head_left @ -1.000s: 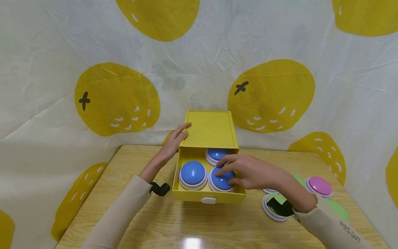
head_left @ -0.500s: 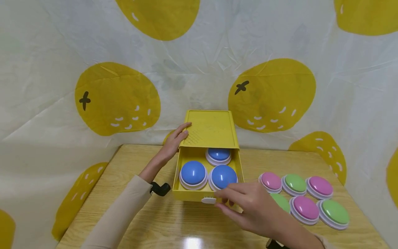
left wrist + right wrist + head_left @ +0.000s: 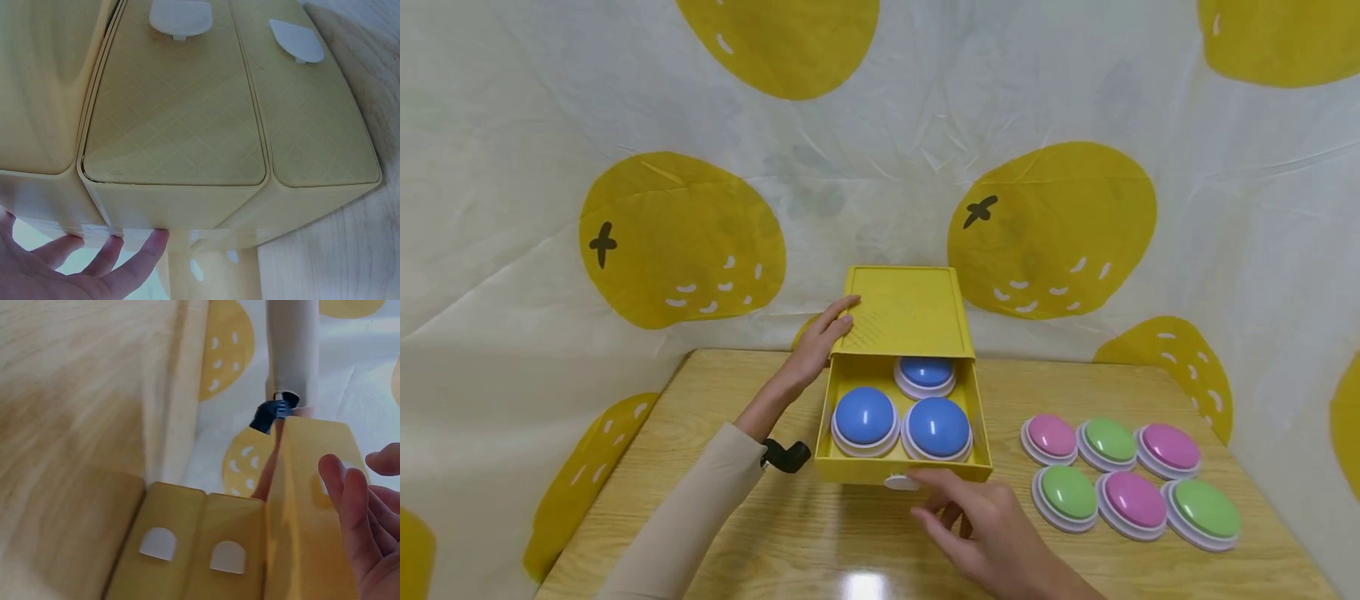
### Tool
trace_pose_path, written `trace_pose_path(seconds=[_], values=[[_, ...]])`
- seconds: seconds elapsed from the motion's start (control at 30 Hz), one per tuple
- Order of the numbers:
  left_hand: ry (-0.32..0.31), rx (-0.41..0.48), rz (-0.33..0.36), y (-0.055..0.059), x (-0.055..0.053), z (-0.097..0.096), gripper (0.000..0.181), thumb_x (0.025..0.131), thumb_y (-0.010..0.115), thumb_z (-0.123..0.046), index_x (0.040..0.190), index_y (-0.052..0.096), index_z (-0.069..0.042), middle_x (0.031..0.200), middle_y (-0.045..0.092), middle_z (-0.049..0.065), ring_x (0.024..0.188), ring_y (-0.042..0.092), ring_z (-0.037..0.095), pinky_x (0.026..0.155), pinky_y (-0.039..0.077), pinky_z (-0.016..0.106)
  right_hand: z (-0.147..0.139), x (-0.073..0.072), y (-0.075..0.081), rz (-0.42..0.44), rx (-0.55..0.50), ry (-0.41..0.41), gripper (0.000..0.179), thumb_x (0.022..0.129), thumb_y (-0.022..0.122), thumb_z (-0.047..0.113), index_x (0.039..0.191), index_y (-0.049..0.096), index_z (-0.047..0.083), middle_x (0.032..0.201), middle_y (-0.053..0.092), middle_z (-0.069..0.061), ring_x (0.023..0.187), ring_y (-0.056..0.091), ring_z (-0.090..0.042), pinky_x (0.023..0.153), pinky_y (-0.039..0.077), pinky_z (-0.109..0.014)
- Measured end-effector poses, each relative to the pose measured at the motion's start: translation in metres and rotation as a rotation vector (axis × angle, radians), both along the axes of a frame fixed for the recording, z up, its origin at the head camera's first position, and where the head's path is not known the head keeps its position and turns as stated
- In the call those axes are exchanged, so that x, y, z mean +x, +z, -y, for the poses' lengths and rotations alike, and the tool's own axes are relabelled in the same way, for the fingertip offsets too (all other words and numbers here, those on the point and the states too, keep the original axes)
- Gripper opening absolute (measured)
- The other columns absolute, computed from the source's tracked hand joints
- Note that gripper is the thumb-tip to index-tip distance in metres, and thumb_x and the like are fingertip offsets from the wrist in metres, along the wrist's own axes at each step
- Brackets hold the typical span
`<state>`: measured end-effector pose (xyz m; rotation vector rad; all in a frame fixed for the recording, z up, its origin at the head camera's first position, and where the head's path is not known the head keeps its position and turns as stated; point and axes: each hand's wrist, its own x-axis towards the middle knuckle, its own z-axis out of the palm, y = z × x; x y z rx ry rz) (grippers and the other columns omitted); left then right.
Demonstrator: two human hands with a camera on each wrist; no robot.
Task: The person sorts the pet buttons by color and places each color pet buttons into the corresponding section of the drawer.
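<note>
A yellow drawer cabinet (image 3: 910, 312) stands on the table with its top drawer (image 3: 857, 472) pulled out. Inside lie three blue dome push buttons on white bases: a front-left button (image 3: 865, 415), a front-right button (image 3: 938, 427) and a back button (image 3: 925, 372) partly under the cabinet top. My left hand (image 3: 820, 342) rests on the cabinet's left side, fingertips spread along it in the left wrist view. My right hand (image 3: 992, 525) is at the drawer's front, index fingertip right by the white handle (image 3: 898, 482), thumb apart and other fingers loosely bent, holding nothing.
Pink and green push buttons (image 3: 1131, 504) stand in two rows on the wooden table (image 3: 760, 533), right of the cabinet. Two lower drawers (image 3: 156, 550), shut, show in the right wrist view. A fruit-print cloth (image 3: 865, 192) hangs behind.
My right hand has left the front-right blue button and moved down toward me to the drawer's front, uncovering the buttons on the right. My left hand and the drawer have stayed put.
</note>
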<state>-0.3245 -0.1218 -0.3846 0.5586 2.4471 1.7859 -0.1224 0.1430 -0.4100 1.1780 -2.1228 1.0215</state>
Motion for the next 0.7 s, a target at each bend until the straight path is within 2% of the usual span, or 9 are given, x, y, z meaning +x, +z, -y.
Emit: trace_pose_path(seconds=[0.13, 0.23, 0.4, 0.57, 0.7], values=[[0.008, -0.015, -0.025, -0.002, -0.001, 0.001, 0.048, 0.11, 0.039, -0.052, 0.157, 0.039, -0.042, 0.168, 0.032, -0.005, 0.15, 0.04, 0.03, 0.095, 0.053, 0.057, 0.004, 0.001, -0.007, 0.093, -0.066, -0.016, 0.04, 0.085, 0.079, -0.003, 0.121, 0.067, 0.009, 0.075, 0.075, 0.008, 0.063, 0.06, 0.011, 0.054, 0.045, -0.005], [0.01, -0.021, -0.037, -0.002, -0.001, 0.0, 0.048, 0.11, 0.039, -0.052, 0.157, 0.039, -0.042, 0.168, 0.033, -0.005, 0.149, 0.041, 0.03, 0.09, 0.054, 0.052, 0.009, -0.001, -0.013, 0.114, -0.139, 0.0, 0.042, 0.08, 0.079, -0.01, 0.117, 0.067, 0.007, 0.072, 0.074, 0.006, 0.06, 0.06, 0.009, 0.053, 0.047, -0.006], [0.007, -0.01, -0.033, -0.001, -0.001, -0.001, 0.049, 0.11, 0.04, -0.051, 0.158, 0.039, -0.04, 0.168, 0.033, -0.005, 0.149, 0.042, 0.03, 0.093, 0.054, 0.054, 0.016, -0.009, -0.022, 0.042, -0.251, 0.016, 0.031, 0.08, 0.077, -0.015, 0.106, 0.068, 0.001, 0.066, 0.072, -0.001, 0.051, 0.062, -0.001, 0.05, 0.047, -0.007], [0.008, 0.001, -0.022, 0.0, -0.001, -0.002, 0.049, 0.11, 0.04, -0.05, 0.158, 0.039, -0.039, 0.167, 0.034, -0.004, 0.145, 0.046, 0.03, 0.093, 0.055, 0.052, 0.021, -0.013, -0.025, 0.011, -0.289, -0.008, 0.028, 0.078, 0.077, -0.017, 0.099, 0.069, 0.001, 0.064, 0.072, -0.003, 0.048, 0.062, -0.003, 0.049, 0.047, -0.007], [0.012, 0.0, -0.019, -0.001, -0.002, -0.001, 0.049, 0.11, 0.04, -0.05, 0.158, 0.039, -0.039, 0.167, 0.034, -0.004, 0.146, 0.046, 0.03, 0.094, 0.056, 0.053, 0.023, -0.014, -0.021, 0.003, -0.297, -0.008, 0.015, 0.087, 0.076, -0.007, 0.097, 0.069, 0.0, 0.064, 0.072, -0.003, 0.051, 0.064, -0.003, 0.05, 0.048, -0.008]])
